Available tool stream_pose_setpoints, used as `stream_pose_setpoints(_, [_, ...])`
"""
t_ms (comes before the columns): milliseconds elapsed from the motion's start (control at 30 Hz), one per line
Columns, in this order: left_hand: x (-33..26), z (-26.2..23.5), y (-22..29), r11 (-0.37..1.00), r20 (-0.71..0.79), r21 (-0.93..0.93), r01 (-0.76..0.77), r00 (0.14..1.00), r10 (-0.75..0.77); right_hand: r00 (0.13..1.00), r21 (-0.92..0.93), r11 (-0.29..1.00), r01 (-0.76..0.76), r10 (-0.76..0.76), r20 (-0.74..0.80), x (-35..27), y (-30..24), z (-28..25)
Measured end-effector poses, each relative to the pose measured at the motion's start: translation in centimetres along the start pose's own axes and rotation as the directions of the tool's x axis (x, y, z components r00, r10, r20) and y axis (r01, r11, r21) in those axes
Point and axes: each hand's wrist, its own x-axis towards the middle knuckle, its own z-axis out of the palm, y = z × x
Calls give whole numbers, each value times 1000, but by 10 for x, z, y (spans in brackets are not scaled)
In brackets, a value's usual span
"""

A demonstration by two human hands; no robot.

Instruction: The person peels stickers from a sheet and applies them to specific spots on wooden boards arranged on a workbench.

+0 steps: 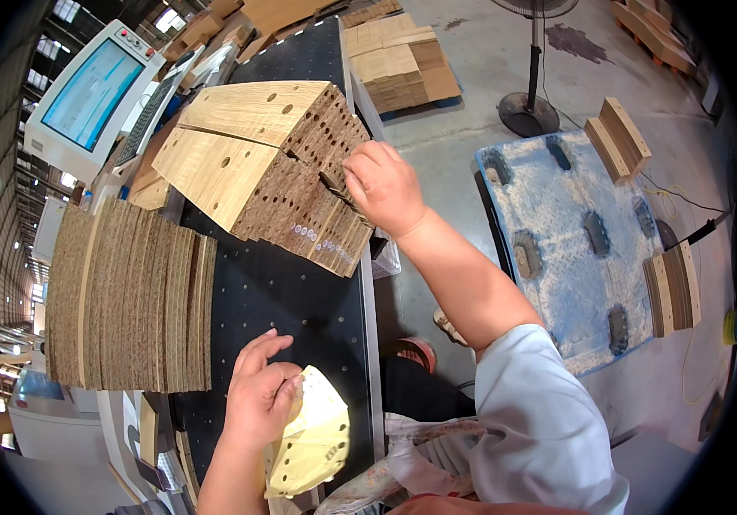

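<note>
Boards [259,190] on table [300,296]; pallet [567,245] right

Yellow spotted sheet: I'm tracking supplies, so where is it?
Lower head view, left of centre: the left hand holds the yellow spotted sheet over the black tabletop.

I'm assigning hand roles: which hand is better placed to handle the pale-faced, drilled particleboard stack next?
The right hand, likely: it is at the drilled stack; the left hand is farther away, holding a yellow, dark-spotted sheet.

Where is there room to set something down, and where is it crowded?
Free: the black table between the upright board row, drilled stack and left hand; also the blue pallet, left of two board piles. Crowded: around the right hand, drilled stack and yellow sheet.
</note>
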Motion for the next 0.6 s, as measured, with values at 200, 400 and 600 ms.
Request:
stream_pose_setpoints(200, [-3,0,3,1000,-4,-17,-8,1000,8,999,-68,997,20,-17,44,1,-2,-2])
stream_pose_setpoints(400, [-5,1,6,999,-21,-29,-14,1000,13,980,187,962,-201,198,35,-13,-3,0])
stream_pose_setpoints(600, [-15,-1,5,1000,-20,-21,7,1000,-8,652,518,417,-747,614,445,-9,21,4])
